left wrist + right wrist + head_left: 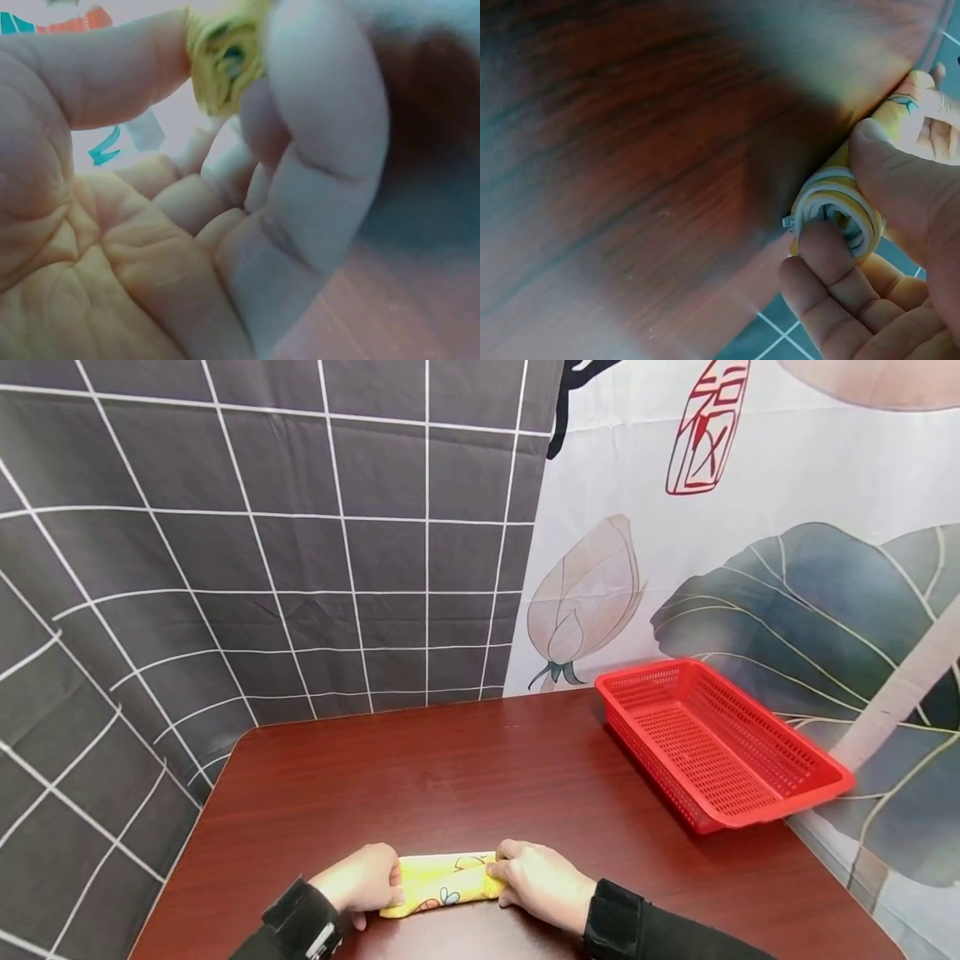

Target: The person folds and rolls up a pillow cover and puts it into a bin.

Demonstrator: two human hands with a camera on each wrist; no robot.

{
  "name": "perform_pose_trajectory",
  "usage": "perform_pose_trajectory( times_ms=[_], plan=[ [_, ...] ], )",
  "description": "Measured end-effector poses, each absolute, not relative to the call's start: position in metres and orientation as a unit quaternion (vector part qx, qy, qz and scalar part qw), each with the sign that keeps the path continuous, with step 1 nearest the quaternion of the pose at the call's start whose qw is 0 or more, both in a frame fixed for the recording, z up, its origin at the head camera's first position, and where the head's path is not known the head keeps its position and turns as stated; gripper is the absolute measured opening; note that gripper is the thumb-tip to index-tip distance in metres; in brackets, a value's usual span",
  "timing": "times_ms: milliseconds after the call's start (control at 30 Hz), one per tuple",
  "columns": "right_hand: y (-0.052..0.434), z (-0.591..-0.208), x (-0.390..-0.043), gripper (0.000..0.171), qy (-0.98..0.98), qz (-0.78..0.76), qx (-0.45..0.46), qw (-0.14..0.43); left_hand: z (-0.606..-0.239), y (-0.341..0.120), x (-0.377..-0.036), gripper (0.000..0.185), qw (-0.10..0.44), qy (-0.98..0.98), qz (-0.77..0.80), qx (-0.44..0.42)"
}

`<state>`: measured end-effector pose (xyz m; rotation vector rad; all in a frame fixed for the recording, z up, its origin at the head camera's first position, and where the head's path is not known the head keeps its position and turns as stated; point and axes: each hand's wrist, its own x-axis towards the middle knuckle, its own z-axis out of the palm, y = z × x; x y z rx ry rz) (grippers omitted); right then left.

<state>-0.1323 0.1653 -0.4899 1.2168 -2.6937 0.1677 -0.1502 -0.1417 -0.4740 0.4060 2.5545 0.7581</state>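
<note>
Low over the near part of the table, a rolled-up yellow cloth (444, 883) with colourful printed outlines lies crosswise between both hands. My left hand (366, 877) pinches its left end between thumb and forefinger; in the left wrist view the wound layers of that end (214, 71) show between them. At the other end, my right hand (546, 883) grips the roll with the thumb on top and a fingertip at the coiled opening. Pale edging and a small metal piece (787, 222), like a zip pull, appear at this end in the right wrist view.
A red perforated plastic basket (637, 727) stands at the table's right back edge. The reddish-brown wooden table (420, 785) spreads beyond the hands. Behind it hang a grey gridded cloth (382, 560) and a white cloth with a lotus print (585, 602).
</note>
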Motion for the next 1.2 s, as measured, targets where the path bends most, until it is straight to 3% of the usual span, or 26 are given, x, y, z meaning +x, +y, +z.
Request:
perform_pose_trajectory(
  times_ms=[133,333,400,467,567,833,1200],
  plan=[
    [0.162,-0.489,-0.131,0.028,-0.911,0.054,0.399,0.089,-0.480,-0.144,-0.139,0.026,0.160,0.943,0.251,0.147],
    [0.159,-0.487,-0.132,0.026,-0.916,0.075,0.389,0.060,-0.489,-0.137,-0.114,0.040,-0.062,0.973,0.091,0.204],
    [0.159,-0.487,-0.132,0.026,-0.917,0.085,0.387,0.046,-0.491,-0.136,-0.107,0.039,-0.102,0.963,0.070,0.239],
    [0.159,-0.487,-0.133,0.027,-0.917,0.089,0.386,0.038,-0.491,-0.135,-0.102,0.035,-0.112,0.955,0.065,0.265],
    [0.159,-0.486,-0.133,0.027,-0.917,0.092,0.386,0.033,-0.490,-0.134,-0.099,0.033,-0.084,0.955,0.070,0.276],
    [0.159,-0.488,-0.136,0.026,-0.911,0.105,0.394,0.059,-0.490,-0.134,-0.104,0.043,-0.038,0.960,0.113,0.252],
    [0.160,-0.487,-0.138,0.028,-0.911,0.095,0.397,0.063,-0.495,-0.135,-0.106,0.024,-0.083,0.945,0.098,0.300]
  ],
)
